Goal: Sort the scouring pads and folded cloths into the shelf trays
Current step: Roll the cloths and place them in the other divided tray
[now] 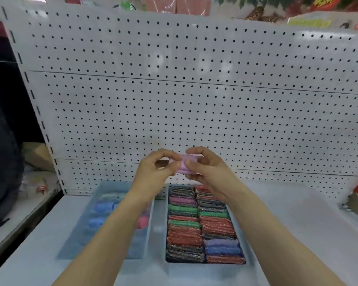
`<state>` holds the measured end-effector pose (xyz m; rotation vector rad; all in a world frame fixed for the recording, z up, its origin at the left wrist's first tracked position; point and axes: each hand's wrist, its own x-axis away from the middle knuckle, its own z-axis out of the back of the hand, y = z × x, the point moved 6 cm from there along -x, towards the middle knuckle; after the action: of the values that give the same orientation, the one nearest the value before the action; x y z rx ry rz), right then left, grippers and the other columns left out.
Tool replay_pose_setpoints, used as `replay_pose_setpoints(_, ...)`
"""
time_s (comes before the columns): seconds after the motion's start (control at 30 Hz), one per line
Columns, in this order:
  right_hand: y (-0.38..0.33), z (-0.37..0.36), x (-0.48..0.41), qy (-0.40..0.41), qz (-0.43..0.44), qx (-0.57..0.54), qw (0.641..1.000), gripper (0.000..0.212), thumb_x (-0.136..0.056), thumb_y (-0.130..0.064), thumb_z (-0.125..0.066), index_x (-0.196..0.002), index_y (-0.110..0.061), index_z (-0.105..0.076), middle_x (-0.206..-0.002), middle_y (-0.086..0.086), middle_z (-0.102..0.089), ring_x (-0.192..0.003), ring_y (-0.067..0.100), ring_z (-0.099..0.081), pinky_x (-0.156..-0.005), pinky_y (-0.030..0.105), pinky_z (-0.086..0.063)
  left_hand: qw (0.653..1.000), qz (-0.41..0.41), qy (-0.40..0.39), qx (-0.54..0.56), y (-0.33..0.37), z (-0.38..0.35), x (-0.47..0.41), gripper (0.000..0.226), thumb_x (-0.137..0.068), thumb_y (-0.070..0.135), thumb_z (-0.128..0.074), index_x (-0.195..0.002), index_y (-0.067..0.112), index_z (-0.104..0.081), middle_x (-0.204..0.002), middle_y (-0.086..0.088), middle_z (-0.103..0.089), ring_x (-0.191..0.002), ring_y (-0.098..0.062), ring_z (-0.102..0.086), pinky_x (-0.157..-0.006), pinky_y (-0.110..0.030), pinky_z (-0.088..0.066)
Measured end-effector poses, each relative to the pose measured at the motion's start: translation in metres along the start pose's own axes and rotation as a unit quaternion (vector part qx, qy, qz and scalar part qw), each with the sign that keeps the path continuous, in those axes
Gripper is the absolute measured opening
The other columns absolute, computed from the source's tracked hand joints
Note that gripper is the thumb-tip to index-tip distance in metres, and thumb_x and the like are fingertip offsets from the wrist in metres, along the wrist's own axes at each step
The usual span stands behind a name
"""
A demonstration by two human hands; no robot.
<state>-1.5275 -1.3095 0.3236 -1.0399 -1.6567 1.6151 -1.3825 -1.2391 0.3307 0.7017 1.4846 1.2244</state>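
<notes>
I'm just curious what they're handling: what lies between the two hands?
A small pink folded cloth, pinched at either side by the left hand and the right hand. The head view shows it.

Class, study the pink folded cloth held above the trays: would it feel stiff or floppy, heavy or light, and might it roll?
Probably floppy: the pink cloth looks like soft folded fabric pinched between the left hand and right hand. Likely light, since a mere pinch holds it. Folded flat, so unlikely to roll.

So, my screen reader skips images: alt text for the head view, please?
Left hand and right hand hold a pink cloth above two trays. The right tray is packed with red, green and dark pads; the left tray holds blue cloths.
</notes>
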Motion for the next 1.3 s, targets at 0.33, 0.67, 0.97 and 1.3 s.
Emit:
replay_pose_setpoints(0.33, 0.147, -0.187, -0.034, -0.028, -0.112, 0.254, 0.960, 0.023, -0.078, -0.011, -0.080, -0.095, -0.016, -0.066, -0.077, -0.006, -0.060, -0.068, 0.008, -0.054, -0.059, 0.017, -0.044, 0.963, 0.234, 0.091, -0.093, -0.140, 0.225, 0.059, 0.029, -0.096, 0.019, -0.063, -0.125, 0.018, -0.061, -0.112, 0.001, -0.062, -0.101, -0.015, -0.057, -0.078, -0.019, -0.047)
replay_pose_setpoints(0.67, 0.211, -0.236, -0.021, -0.036, -0.074, 0.424, 0.902, 0.021, -0.081, -0.021, -0.074, -0.100, -0.019, -0.065, -0.083, -0.007, -0.066, -0.074, 0.011, -0.059, -0.072, 0.030, -0.047, 0.912, 0.395, 0.064, 0.087, -0.215, 0.246, 0.094, 0.025, -0.092, 0.008, -0.066, -0.118, 0.006, -0.068, -0.105, -0.017, -0.074, -0.086, -0.028, -0.068, -0.077, -0.032, -0.052)
replay_pose_setpoints(0.97, 0.209, -0.262, -0.033, -0.172, -0.051, 0.636, 0.751, 0.017, -0.086, -0.036, -0.063, -0.094, -0.022, -0.069, -0.091, 0.005, -0.069, -0.092, 0.026, -0.063, -0.065, 0.029, -0.040, 0.906, 0.401, 0.071, 0.118, -0.212, 0.245, 0.094, 0.022, -0.094, 0.002, -0.062, -0.115, 0.007, -0.067, -0.100, -0.017, -0.073, -0.075, -0.024, -0.069, -0.058, -0.025, -0.054)
replay_pose_setpoints(1.3, 0.218, -0.272, -0.034, -0.189, -0.054, 0.667, 0.719, 0.031, -0.097, -0.035, -0.049, -0.104, -0.011, -0.067, -0.107, 0.015, -0.065, -0.104, 0.032, -0.061, -0.070, 0.032, -0.038, 0.900, 0.411, 0.119, 0.081, -0.212, 0.239, 0.095, 0.024, -0.090, -0.001, -0.065, -0.111, 0.010, -0.070, -0.101, -0.019, -0.074, -0.084, -0.032, -0.072, -0.073, -0.033, -0.059)
